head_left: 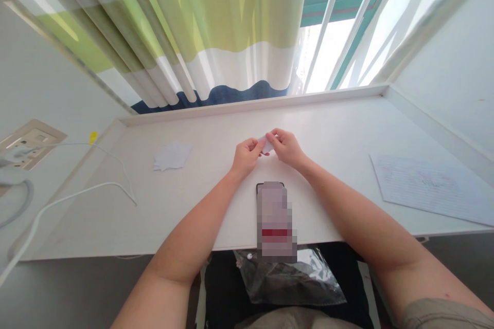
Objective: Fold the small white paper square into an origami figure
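Just above the middle of the white desk, my left hand and my right hand meet around a small piece of white paper. Fingers and thumbs of both hands pinch it, so much of the paper is hidden. Below the hands, a phone lies near the desk's front edge, its screen blurred out by large pixels. A small stack of white paper pieces rests on the desk to the left of my left hand.
Lined sheets with writing lie at the right of the desk. White cables run from a wall socket across the left side. A clear plastic bag is on my lap. Curtains hang behind the desk.
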